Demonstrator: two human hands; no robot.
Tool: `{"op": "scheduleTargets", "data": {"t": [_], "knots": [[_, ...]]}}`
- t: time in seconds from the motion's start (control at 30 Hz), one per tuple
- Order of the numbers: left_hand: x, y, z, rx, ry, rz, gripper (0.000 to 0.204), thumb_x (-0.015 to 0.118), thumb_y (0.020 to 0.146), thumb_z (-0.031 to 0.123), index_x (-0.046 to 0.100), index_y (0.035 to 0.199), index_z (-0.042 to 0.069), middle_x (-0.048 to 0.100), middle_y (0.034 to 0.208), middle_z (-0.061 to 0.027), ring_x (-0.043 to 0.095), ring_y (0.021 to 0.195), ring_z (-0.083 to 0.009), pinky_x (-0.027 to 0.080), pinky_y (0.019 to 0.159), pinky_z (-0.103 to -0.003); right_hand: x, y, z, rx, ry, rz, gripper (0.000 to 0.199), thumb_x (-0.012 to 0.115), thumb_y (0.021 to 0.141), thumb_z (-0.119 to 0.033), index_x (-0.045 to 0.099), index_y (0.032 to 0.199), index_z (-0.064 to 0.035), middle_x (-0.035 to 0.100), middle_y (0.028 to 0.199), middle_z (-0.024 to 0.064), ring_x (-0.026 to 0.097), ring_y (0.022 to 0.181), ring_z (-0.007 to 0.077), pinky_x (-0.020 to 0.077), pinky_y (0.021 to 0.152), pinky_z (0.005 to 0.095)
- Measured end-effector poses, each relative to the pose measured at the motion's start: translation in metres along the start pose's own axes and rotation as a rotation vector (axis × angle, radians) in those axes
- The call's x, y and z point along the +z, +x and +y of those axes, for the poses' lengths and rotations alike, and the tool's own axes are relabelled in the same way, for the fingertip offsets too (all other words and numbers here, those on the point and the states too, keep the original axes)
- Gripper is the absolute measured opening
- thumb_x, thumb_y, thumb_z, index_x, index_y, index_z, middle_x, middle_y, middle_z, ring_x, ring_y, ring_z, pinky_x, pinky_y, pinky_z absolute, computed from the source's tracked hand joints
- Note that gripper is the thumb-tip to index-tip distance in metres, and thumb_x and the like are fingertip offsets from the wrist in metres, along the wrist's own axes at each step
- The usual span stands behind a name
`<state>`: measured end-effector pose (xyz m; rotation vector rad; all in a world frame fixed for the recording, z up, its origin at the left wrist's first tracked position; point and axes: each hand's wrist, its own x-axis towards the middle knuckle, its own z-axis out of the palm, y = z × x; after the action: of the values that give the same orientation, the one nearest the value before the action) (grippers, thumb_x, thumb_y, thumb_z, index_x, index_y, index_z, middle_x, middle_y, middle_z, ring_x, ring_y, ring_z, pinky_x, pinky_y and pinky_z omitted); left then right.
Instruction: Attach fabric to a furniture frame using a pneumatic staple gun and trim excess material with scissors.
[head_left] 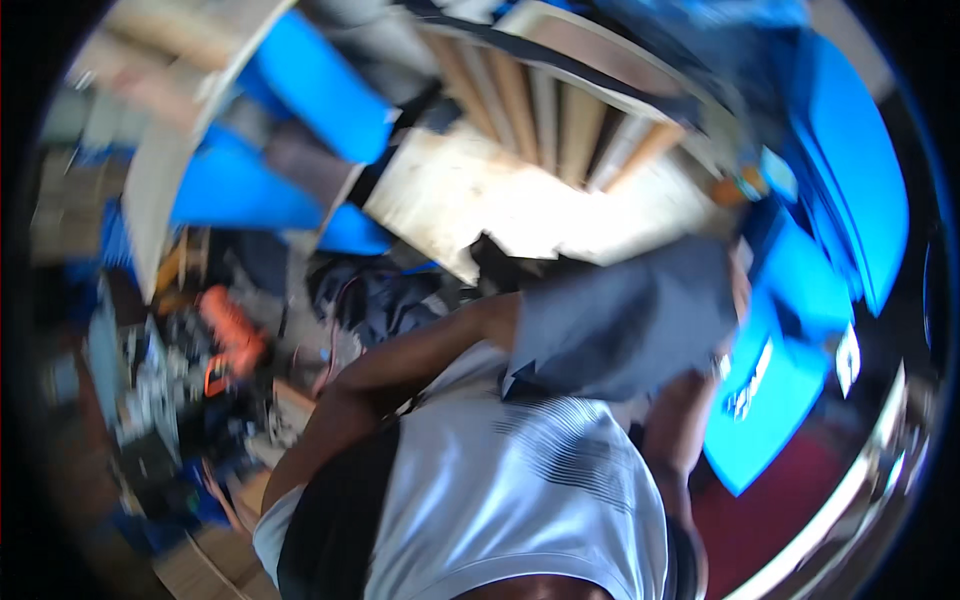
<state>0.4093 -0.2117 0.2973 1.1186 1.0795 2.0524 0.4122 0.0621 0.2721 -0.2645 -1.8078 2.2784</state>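
A dark grey, smooth, flexible piece of material [625, 320], perhaps cloth or leather, is held up in front of my chest. From the left, my left forearm [430, 355] reaches to it and passes behind it, so my left hand is hidden. At its right edge a little of my right hand [739, 288] shows, closed on that edge, though blurred. Beyond the piece lies a brightly lit pale board or tabletop [430, 190]. A small dark shape [495, 262] rests at its near edge.
Blue panels [290, 170] stand at the upper left, and more blue sheets [850, 180] at the right. A slatted wooden frame [560, 120] is at the far side. On the left lie an orange tool [232, 330] and clutter. Dark red material [770, 520] is at lower right.
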Motion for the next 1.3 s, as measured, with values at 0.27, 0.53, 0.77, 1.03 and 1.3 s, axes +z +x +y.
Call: {"op": "scheduleTargets", "data": {"t": [0.27, 0.53, 0.77, 1.03, 1.3], "knots": [[-0.039, -0.138, 0.000, -0.284, 0.041, 0.597, 0.054, 0.055, 0.099, 0.036, 0.047, 0.142, 0.006, 0.054, 0.139, -0.0132, 0.051, 0.130, -0.0275, 0.039, 0.110, -0.039, 0.081, -0.029, 0.034, 0.547, 0.525, 0.015, 0.050, 0.050, 0.103, -0.039, 0.058, 0.124, 0.0050, 0.067, 0.118, 0.0141, 0.065, 0.102, 0.0244, 0.0493, 0.094, 0.0367], [-0.072, -0.177, 0.082, -0.157, -0.416, 0.707, 0.065, 0.062, 0.095, 0.042, 0.045, 0.141, 0.000, 0.056, 0.137, -0.0125, 0.054, 0.126, -0.0259, 0.041, 0.109, -0.040, 0.161, -0.069, 0.038, 0.437, 0.494, 0.095, 0.046, 0.052, 0.102, -0.038, 0.061, 0.118, 0.0040, 0.070, 0.111, 0.0135, 0.069, 0.096, 0.0241, 0.0563, 0.080, 0.0351], [-0.126, -0.090, 0.209, -0.206, 0.400, 0.428, 0.026, 0.059, 0.099, 0.025, 0.069, 0.102, 0.001, 0.070, 0.089, -0.0025, 0.065, 0.084, -0.0100, 0.051, 0.078, -0.024, 0.171, -0.069, -0.029, -0.123, -0.819, -0.522, 0.051, 0.065, 0.092, -0.047, 0.061, 0.120, -0.0041, 0.068, 0.103, 0.0088, 0.065, 0.091, 0.0197, 0.0529, 0.075, 0.0335], [0.009, 0.005, 0.345, -0.598, 1.278, -0.658, 0.043, 0.070, 0.088, 0.041, 0.067, 0.090, -0.002, 0.061, 0.065, -0.0096, 0.059, 0.060, -0.0191, 0.046, 0.058, -0.036, 0.293, -0.069, -0.188, -0.523, -0.095, -0.992, 0.105, 0.073, 0.077, -0.064, 0.032, 0.151, -0.0022, 0.049, 0.142, 0.0198, 0.050, 0.130, 0.0320, 0.0418, 0.104, 0.0397], [-0.044, -0.015, 0.419, -0.241, 1.711, -0.159, 0.017, 0.061, 0.085, 0.009, 0.069, 0.098, 0.003, 0.070, 0.086, -0.0087, 0.066, 0.082, -0.0220, 0.051, 0.083, -0.032, 0.231, -0.099, -0.164, -0.197, -0.609, -1.211, 0.044, 0.082, 0.082, -0.034, 0.060, 0.064, -0.0007, 0.053, 0.051, -0.0007, 0.050, 0.047, 0.0097, 0.0385, 0.045, 0.0293]]}}
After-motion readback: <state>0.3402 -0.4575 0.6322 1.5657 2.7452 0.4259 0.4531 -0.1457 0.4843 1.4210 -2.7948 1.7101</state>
